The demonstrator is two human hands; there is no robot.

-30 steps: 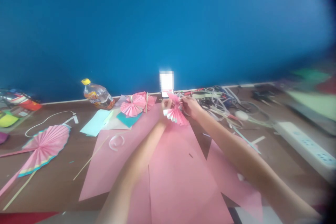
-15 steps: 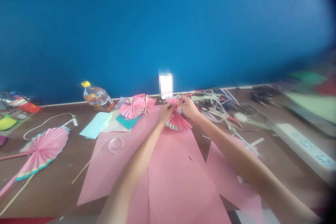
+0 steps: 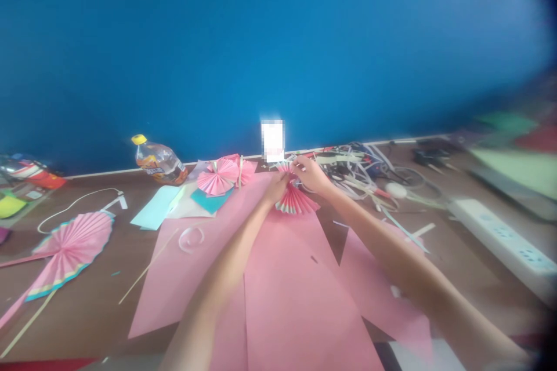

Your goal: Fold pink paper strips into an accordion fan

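A pleated pink paper fan [image 3: 298, 200] with a pale edge is held over the pink paper sheets [image 3: 300, 284]. Its folds spread at the bottom and draw together at the middle. My left hand [image 3: 278, 184] grips the fan's left side near the middle. On the upper right, my right hand [image 3: 307, 169] pinches the pleats with bent fingers. Part of the fan is hidden behind both hands. Farther left lie pink paper rosettes [image 3: 217, 177] and a finished-looking pink fan with a blue and yellow border [image 3: 73, 249].
A bottle with a yellow cap [image 3: 159, 161] leans near the blue wall. Teal paper [image 3: 212, 202] and a ring of clear tape [image 3: 191, 239] lie left. Tangled cables [image 3: 357, 168] and a white power strip [image 3: 507, 237] are at right.
The whole view has shifted slightly. Both hands still hold the fan, with little visible change in their grip.
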